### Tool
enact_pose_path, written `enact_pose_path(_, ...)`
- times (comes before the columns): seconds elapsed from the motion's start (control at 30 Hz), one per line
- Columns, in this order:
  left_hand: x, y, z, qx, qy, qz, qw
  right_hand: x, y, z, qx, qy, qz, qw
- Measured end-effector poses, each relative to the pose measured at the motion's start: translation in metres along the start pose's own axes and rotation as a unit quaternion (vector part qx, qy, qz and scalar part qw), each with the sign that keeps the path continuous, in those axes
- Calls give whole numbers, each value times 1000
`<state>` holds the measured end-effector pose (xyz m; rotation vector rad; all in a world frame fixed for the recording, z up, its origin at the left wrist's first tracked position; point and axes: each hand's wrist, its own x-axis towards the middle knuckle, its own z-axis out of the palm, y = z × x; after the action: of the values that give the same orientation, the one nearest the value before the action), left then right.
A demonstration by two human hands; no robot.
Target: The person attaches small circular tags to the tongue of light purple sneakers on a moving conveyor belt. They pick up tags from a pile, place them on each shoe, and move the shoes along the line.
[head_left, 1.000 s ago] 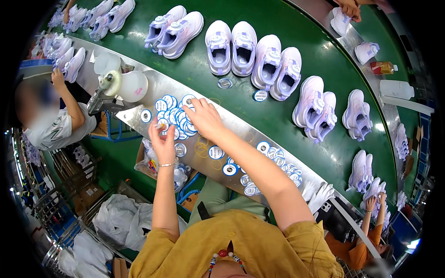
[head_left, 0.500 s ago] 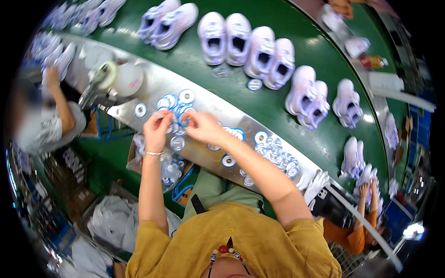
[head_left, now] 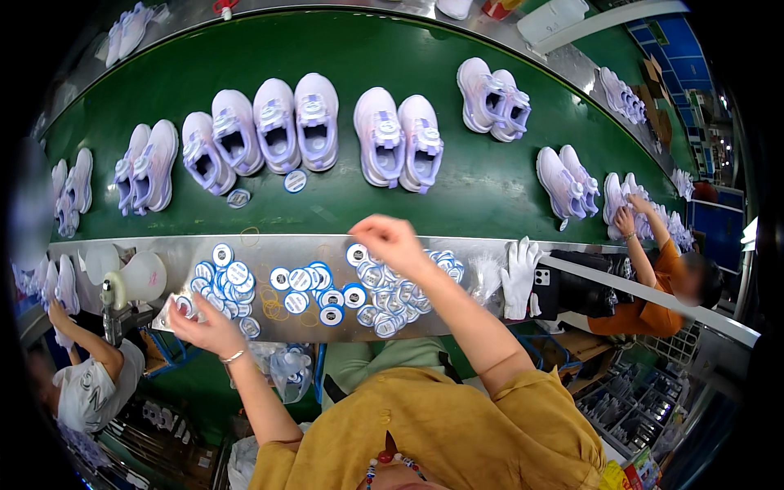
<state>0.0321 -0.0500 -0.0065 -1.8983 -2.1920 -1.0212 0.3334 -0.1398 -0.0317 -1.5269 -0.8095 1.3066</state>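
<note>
My left hand (head_left: 204,327) is at the left end of the metal ledge, its fingers closed round a blue-rimmed round tag (head_left: 184,305). Beside it lies a pile of round tags (head_left: 229,282). My right hand (head_left: 394,243) hangs over the ledge's far edge, beside the green belt, fingers drawn together; anything between them is too small to make out. Below that hand spreads a larger heap of round tags (head_left: 396,296), with loose ones (head_left: 300,279) to its left. Thin yellow rubber bands (head_left: 276,304) lie between the piles.
Pairs of pale lilac sneakers (head_left: 296,122) stand along the green belt (head_left: 327,204), two round tags (head_left: 295,181) near them. White gloves (head_left: 519,278) and a black phone (head_left: 545,282) lie right. A tape dispenser (head_left: 118,294) stands left. Co-workers handle shoes at both sides.
My view has turned toward the right. My hands, earlier close together over the tags, are now apart: the left at the ledge's left end, the right beside the belt.
</note>
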Motion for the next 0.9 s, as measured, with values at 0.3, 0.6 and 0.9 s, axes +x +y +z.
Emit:
enact_pose_path(0.3,-111,184,143,-497,-459,-163,718,8,50,-84,-14,205,-8,979)
enact_pose_path(0.6,-123,193,164,-491,-497,-283,657,7,49,-109,-116,209,-25,971)
enact_pose_path(0.9,-112,172,154,-506,-495,-306,636,7,56,-91,-150,155,-40,976)
